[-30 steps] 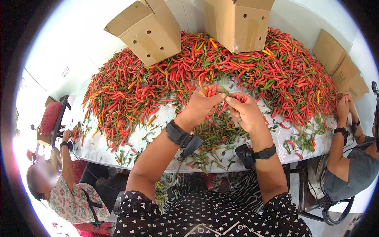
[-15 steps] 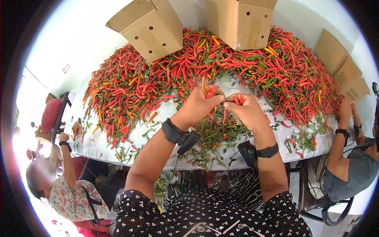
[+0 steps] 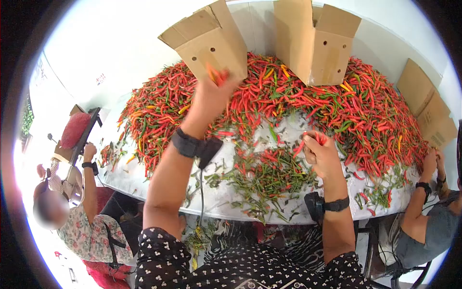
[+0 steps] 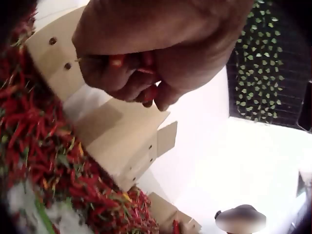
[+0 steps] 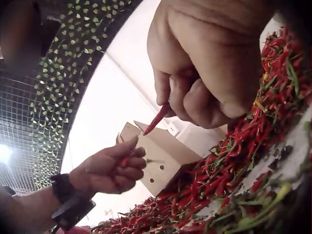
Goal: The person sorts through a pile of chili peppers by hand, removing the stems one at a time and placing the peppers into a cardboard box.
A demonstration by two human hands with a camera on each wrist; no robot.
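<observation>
My left hand [image 3: 210,98], raised and blurred, holds several red and orange chilies [image 3: 219,77] in its curled fingers, overlapping the front of the left cardboard box [image 3: 231,50]. In the left wrist view, bits of red chili [image 4: 147,58] show between the fingers. Lower and to the right, my right hand [image 3: 323,156] grips a few red chilies over the table. One red chili [image 5: 157,120] sticks out from its fingers in the right wrist view. Below both hands lies a heap of green stems [image 3: 272,176] mixed with some red chilies.
A broad pile of red chilies [image 3: 375,115] curves around the back of the white-covered table [image 3: 207,204]. Another cardboard box [image 3: 329,60] stands on the pile, and a flattened carton [image 3: 428,106] leans at the right. People sit at left [image 3: 91,231] and right [image 3: 423,231].
My hands were together over the stems; the left has since swung up and left toward the box with its chilies. The right stays over the table, still holding chilies. The head view has shifted.
</observation>
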